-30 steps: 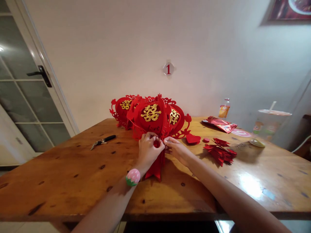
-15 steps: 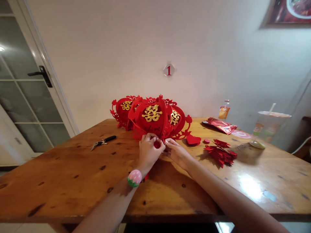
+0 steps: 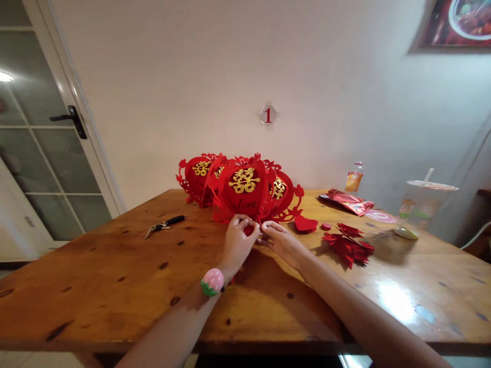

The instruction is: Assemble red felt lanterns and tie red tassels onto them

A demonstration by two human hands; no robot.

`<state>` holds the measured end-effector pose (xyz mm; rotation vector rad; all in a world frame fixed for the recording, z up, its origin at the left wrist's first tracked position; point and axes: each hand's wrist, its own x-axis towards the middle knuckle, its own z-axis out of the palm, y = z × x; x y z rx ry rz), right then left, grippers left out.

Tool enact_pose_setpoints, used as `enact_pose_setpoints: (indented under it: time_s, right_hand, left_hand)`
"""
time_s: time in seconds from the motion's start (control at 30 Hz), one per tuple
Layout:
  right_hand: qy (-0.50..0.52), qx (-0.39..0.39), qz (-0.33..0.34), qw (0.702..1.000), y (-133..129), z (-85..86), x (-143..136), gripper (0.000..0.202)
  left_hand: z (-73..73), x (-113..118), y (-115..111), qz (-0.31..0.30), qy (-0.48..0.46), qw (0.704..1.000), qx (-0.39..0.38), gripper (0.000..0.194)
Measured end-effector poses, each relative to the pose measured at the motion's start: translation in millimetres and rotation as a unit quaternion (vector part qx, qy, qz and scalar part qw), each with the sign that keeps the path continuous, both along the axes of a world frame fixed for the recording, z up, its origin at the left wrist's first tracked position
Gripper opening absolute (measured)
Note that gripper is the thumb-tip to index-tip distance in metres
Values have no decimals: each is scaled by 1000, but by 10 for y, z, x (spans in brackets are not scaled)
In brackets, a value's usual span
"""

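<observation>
Red, cut-out paper forms a rounded lantern [image 3: 236, 198] with glittery gold characters and the word "love", standing at the far middle of the brown wooden table [image 3: 115, 296]. At its lower edge the left hand [image 3: 238, 243] pinches, thumb and forefinger pressed together in a ring, while the right hand [image 3: 280, 240] has its thumb and forefinger closed on the same spot — the exact bit of paper between the fingertips is hidden. On the left wrist sits a pink and green strawberry-shaped ornament [image 3: 213, 282]. Behind the lantern, toward the left, is another red paper lantern [image 3: 195, 180]. Near the right hand lie a flat red heart [image 3: 305, 224], a small red disc [image 3: 326, 226] and a heap of folded red pieces [image 3: 348, 248]. Farther right are a shiny red packet [image 3: 347, 201], a clear bottle with an orange label [image 3: 354, 181] and a see-through plastic cup with a straw [image 3: 425, 202] — and well off to the left, metal keys with a black fob [image 3: 164, 225].
</observation>
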<state>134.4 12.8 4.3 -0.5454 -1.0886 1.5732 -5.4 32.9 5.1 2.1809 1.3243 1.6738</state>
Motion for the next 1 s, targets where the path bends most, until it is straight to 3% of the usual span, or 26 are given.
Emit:
enact_pose_setpoints:
  time_s: [0.2, 0.5, 0.67, 0.87, 1.0]
  right_hand:
    - [14, 10, 6, 1000, 84, -61, 10, 22]
    - [-16, 29, -35, 999, 51, 1, 24, 22]
    - [-38, 41, -44, 997, 41, 27, 44, 21]
    - [-41, 29, -71, 996, 50, 44, 102, 22]
    - [-49, 19, -77, 996, 50, 61, 122, 21]
  left_hand:
    - [30, 8, -44, -30, -20, 999, -20, 8]
    - [93, 6, -106, -82, -49, 995, -38, 8]
    - [66, 9, -75, -131, -110, 983, -73, 11]
    - [56, 26, -105, -208, -104, 966, -108, 19]
    - [52, 31, -116, -183, -63, 977, -88, 22]
